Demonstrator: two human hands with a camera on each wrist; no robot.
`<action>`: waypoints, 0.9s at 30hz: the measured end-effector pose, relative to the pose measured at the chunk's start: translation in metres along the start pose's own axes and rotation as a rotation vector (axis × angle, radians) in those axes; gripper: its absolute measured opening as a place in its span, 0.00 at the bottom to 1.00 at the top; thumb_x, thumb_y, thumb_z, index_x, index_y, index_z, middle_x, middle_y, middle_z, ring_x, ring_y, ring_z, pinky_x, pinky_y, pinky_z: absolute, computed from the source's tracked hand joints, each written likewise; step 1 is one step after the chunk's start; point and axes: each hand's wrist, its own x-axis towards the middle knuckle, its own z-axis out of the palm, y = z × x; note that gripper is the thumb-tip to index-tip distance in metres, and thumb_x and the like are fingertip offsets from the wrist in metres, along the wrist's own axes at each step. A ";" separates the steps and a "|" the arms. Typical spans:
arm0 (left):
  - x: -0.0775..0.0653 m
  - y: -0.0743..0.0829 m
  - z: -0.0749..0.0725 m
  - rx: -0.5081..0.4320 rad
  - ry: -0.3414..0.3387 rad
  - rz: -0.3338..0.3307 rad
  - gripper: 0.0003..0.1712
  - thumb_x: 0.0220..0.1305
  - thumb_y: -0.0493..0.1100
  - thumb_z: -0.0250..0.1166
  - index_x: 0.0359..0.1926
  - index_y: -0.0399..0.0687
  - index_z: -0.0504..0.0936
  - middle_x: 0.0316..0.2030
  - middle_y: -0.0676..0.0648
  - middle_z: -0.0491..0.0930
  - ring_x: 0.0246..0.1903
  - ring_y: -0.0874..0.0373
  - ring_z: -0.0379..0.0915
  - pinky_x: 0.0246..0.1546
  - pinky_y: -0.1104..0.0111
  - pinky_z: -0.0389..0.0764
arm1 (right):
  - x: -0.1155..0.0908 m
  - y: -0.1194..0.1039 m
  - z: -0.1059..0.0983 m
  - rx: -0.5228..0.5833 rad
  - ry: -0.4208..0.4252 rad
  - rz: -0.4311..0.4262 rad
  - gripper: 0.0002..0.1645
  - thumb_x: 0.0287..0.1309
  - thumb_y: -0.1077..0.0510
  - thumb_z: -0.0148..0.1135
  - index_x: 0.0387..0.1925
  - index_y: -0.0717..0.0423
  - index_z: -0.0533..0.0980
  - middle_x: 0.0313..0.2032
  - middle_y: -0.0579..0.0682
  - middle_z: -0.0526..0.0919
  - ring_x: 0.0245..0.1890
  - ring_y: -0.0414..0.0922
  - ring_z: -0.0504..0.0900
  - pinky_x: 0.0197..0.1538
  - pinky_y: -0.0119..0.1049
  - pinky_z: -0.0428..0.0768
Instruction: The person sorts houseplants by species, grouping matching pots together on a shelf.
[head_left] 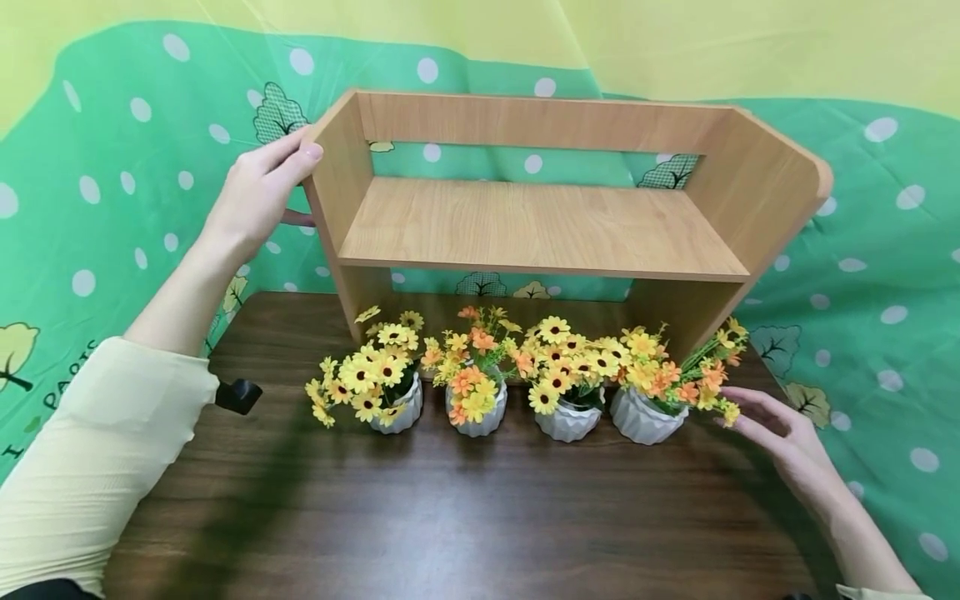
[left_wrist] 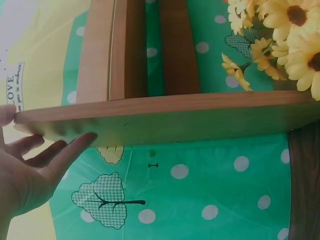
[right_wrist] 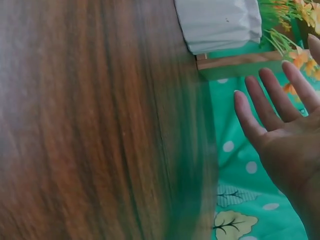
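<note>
A light wooden desktop shelf stands upright at the back of the table. My left hand touches the top front corner of its left panel. In the left wrist view that hand has its thumb at the panel's edge and its other fingers extended along the outer face. Several white ribbed pots of artificial yellow and orange flowers stand in a row before the shelf. By the rightmost pot, my right hand has its fingers spread, close to the orange flowers; whether they touch cannot be told.
The dark wooden table extends in front of the pots. A green cloth with white dots and printed trees hangs behind and on both sides. A black strap end sticks out from the left sleeve.
</note>
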 end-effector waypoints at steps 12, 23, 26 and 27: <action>0.007 0.002 -0.009 -0.075 -0.133 -0.028 0.36 0.76 0.62 0.53 0.79 0.74 0.55 0.82 0.56 0.49 0.74 0.43 0.60 0.33 0.71 0.89 | -0.003 0.001 0.011 -0.225 -0.070 0.140 0.32 0.70 0.54 0.65 0.72 0.49 0.70 0.58 0.19 0.74 0.58 0.13 0.65 0.50 0.13 0.67; 0.006 0.004 -0.008 -0.087 -0.141 -0.022 0.34 0.76 0.62 0.54 0.78 0.72 0.59 0.81 0.53 0.54 0.72 0.45 0.62 0.33 0.71 0.89 | 0.005 0.002 0.034 -0.010 -0.157 0.091 0.44 0.67 0.63 0.66 0.79 0.56 0.57 0.58 0.20 0.72 0.54 0.23 0.81 0.51 0.20 0.83; 0.006 0.003 -0.008 -0.104 -0.156 -0.026 0.35 0.75 0.61 0.55 0.79 0.71 0.59 0.82 0.55 0.52 0.74 0.44 0.60 0.33 0.71 0.89 | 0.006 0.004 0.039 0.024 -0.152 0.073 0.48 0.66 0.65 0.67 0.80 0.53 0.53 0.59 0.22 0.71 0.56 0.21 0.79 0.53 0.21 0.83; 0.007 0.003 -0.009 -0.107 -0.160 -0.030 0.35 0.76 0.61 0.55 0.79 0.71 0.58 0.82 0.56 0.51 0.74 0.44 0.59 0.34 0.71 0.89 | 0.007 0.004 0.040 0.041 -0.151 0.066 0.49 0.66 0.66 0.67 0.81 0.52 0.53 0.60 0.22 0.71 0.56 0.21 0.78 0.54 0.21 0.83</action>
